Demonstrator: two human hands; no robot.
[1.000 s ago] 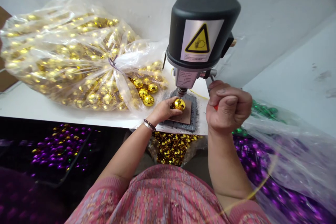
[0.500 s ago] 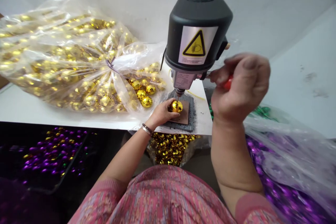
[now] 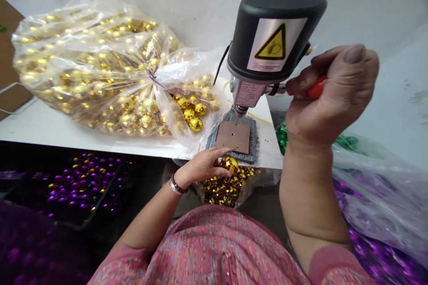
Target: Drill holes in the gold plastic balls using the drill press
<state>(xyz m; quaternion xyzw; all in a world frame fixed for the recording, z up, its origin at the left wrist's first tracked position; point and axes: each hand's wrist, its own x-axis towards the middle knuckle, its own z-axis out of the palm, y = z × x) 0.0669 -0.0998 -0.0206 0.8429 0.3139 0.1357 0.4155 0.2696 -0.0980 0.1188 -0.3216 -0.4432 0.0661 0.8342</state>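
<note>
My left hand has its thumb and index finger around a faceted gold ball, just past the front edge of the table and above a bag of gold balls. The grip looks loose. My right hand is closed around the red knob of the feed lever on a small black drill press. Below the thin drill bit, a brown square board with a small hole lies on the grey base.
A big tied clear bag of gold balls covers the left of the white table. Several loose gold balls lie near the base. Purple balls are below left. A bag of purple balls and green balls are at right.
My left hand has taken the gold ball off the board and brought it toward me, over the table edge. My right hand stays on the knob; the whole view has shifted.
</note>
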